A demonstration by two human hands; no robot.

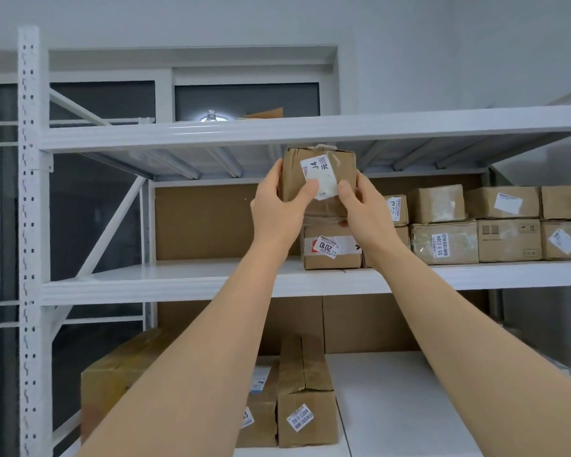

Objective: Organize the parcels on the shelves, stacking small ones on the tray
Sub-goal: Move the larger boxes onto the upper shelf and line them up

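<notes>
Parcel [320, 179] gripped by both hands' fingers [310, 189], above white shelf [178, 278], grey-walled room.

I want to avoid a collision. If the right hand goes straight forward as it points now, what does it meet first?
Probably the brown backing board behind the middle shelf, since the right hand holds the parcel above the 2010 box; depth is unclear.

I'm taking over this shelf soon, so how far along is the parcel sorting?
Done: two tiers of parcels line the middle shelf's right side. In hand: the left hand and right hand grip a small box above the 2010-labelled box. Left: the shelf's left half is bare, and bottom-shelf boxes lie loose. No tray visible.
</notes>
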